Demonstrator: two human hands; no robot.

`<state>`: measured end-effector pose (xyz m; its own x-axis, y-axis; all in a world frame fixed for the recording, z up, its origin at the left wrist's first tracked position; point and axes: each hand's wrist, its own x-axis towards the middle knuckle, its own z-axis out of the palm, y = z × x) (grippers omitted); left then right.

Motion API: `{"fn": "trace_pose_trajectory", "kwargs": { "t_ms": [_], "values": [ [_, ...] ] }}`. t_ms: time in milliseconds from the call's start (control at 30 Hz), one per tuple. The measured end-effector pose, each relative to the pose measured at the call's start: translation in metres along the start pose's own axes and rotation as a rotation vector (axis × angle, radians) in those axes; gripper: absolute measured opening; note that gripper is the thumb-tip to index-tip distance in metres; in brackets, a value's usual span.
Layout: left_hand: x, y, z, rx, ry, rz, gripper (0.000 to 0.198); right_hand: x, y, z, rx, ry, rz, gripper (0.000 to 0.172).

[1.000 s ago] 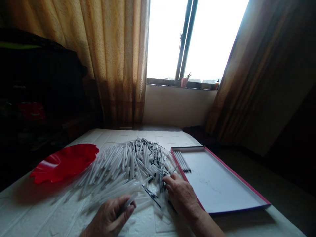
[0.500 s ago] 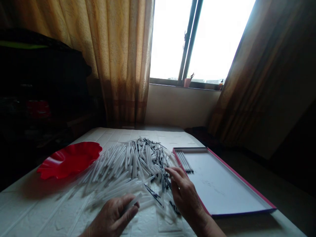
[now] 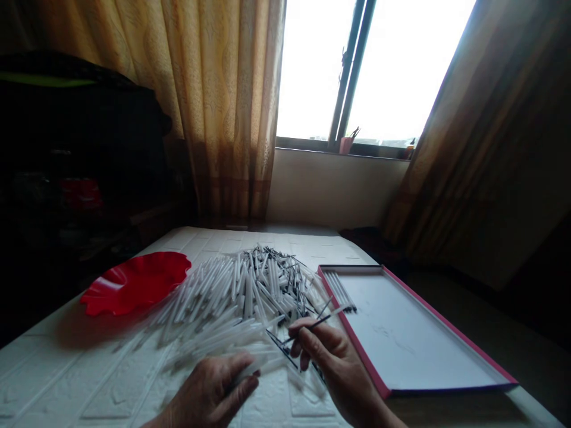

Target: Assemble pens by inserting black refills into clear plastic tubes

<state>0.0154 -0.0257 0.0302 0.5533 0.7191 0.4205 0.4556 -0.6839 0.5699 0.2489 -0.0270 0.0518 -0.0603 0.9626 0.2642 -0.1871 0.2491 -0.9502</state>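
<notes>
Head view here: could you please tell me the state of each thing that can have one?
Left hand: closed around a clear plastic tube
Right hand: pinching a thin black rod
Pile of clear tubes: loose, mixed with black rods
Pink-rimmed tray: flat, rods lined up in one corner
Red wavy dish: resting beside the pile
Curtain: drawn aside from the window

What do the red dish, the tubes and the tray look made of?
The dish looks like glossy plastic, with a thin wavy rim. The tubes seem frosted translucent plastic, since light passes through them. The tray looks like matte card with pink edges, though that is uncertain.
</notes>
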Motion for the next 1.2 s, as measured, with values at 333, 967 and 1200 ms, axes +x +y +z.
{"fn": "trace_pose_trajectory", "kwargs": {
  "t_ms": [333,967,1200],
  "values": [
    [0.001,0.003,-0.001,-0.013,-0.136,-0.043,0.034,-0.009,0.002,0.011,0.142,-0.076,0.112,0.032],
    [-0.007,-0.001,0.003,-0.353,0.051,-0.060,0.032,-0.009,-0.003,-0.007,-0.365,-0.172,-0.136,0.028],
    [-0.014,-0.004,0.004,-0.361,0.202,-0.098,0.035,0.020,-0.009,-0.061,-0.740,0.086,-0.196,0.027]
  ]
}}
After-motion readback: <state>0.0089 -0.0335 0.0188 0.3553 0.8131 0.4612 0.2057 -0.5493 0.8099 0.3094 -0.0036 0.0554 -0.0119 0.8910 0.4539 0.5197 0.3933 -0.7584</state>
